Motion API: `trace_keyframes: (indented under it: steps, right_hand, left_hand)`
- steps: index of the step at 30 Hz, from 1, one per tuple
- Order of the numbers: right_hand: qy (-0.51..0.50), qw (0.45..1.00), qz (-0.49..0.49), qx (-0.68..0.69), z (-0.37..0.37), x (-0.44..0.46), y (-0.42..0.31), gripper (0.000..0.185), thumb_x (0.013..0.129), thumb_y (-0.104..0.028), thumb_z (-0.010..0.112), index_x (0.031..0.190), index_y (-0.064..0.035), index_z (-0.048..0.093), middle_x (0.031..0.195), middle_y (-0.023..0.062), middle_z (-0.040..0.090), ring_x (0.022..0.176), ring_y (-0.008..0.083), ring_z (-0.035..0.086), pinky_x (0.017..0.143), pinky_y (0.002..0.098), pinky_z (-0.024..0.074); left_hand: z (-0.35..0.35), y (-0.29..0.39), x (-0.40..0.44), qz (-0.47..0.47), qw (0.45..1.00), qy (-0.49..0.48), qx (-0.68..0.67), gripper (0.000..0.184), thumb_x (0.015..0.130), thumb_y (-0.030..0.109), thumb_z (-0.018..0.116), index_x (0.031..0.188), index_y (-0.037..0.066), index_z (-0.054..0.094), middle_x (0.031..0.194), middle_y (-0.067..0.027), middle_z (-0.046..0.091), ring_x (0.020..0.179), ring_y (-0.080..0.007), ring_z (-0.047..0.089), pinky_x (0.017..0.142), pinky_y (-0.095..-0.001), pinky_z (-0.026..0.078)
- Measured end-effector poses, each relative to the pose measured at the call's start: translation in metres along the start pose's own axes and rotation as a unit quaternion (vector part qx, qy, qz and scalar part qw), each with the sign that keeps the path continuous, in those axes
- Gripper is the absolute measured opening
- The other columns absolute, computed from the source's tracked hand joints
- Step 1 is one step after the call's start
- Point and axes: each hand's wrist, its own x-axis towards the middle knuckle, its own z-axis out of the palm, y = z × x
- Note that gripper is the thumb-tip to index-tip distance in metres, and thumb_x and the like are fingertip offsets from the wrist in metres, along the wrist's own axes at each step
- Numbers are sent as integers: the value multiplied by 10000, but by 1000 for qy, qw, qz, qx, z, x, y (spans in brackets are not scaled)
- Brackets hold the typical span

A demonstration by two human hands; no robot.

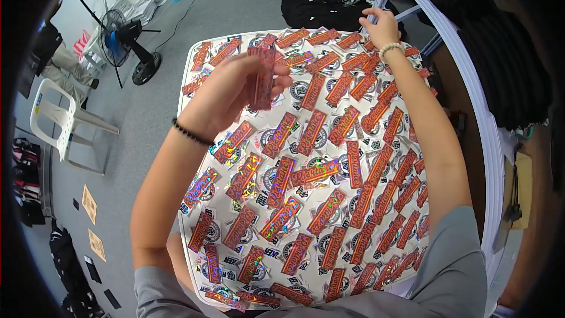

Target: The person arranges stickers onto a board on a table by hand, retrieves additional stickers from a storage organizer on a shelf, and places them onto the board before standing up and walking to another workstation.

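My left hand [235, 85], a little blurred, is raised over the far left part of the white table [276, 101]. Its fingers are closed around red, shiny rectangular stickers [263, 85], perhaps a small stack. At the table's far right edge is my right hand [384, 28], its fingers apart and nothing visible in them. Many small piles cover the tabletop, each with a red lettered sticker [313, 132] lying over round black-and-white stickers [299, 89] and small black-lettered ones.
A metal rack [479, 112] with stacked black garments [500, 53] stands close on the right. Left are a white plastic chair [53, 115], a black fan [138, 41] and a standing person [65, 59]. Black clothing [321, 6] lies behind the table; cards [89, 204] lie on the floor.
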Motion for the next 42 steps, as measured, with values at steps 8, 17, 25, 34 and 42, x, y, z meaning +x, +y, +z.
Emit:
trace_keyframes:
  steps: [8, 17, 25, 34, 42]
  right_hand:
    - [-252, 886, -184, 344, -141, -117, -128, 490, 741, -241, 677, 1172, -90, 501, 1093, 90, 504, 997, 194, 509, 837, 324, 429]
    - [-341, 867, -261, 253, -266, -289, -197, 1000, 581, -191, 753, 1386, -80, 170, 1196, 172, 369, 1111, 333, 404, 904, 425, 383]
    - [-302, 837, -158, 429, -319, -354, -191, 849, 613, -154, 751, 1327, -43, 306, 1226, 134, 381, 1086, 286, 433, 896, 387, 361]
    - [-379, 800, -143, 442, -329, -384, -188, 821, 599, -176, 747, 1306, -85, 340, 1317, 159, 259, 1192, 322, 344, 959, 387, 328]
    - [-235, 901, -62, 360, -376, -381, -150, 451, 659, -163, 706, 1049, -75, 497, 1131, 130, 359, 987, 262, 465, 832, 321, 405]
  left_hand:
    - [49, -22, -85, -30, 999, -40, -21, 422, 739, -23, 355, 1158, -1, 400, 942, -102, 584, 735, -151, 579, 599, -247, 467]
    - [137, -86, -213, -85, 992, -23, -95, 469, 802, 23, 412, 1260, 42, 317, 1181, -106, 446, 1057, -209, 498, 854, -313, 426]
    - [140, -138, -279, -108, 965, -74, -227, 548, 842, 195, 532, 1277, -33, 290, 1162, -170, 497, 1018, -284, 554, 886, -413, 459]
    - [133, -181, -300, -62, 971, -82, -217, 335, 873, 219, 527, 1123, 21, 425, 1072, -162, 546, 889, -306, 609, 741, -405, 536]
    - [168, -162, -297, -79, 980, -167, -79, 380, 881, 364, 482, 1073, 40, 434, 1166, -174, 489, 938, -335, 584, 748, -432, 516]
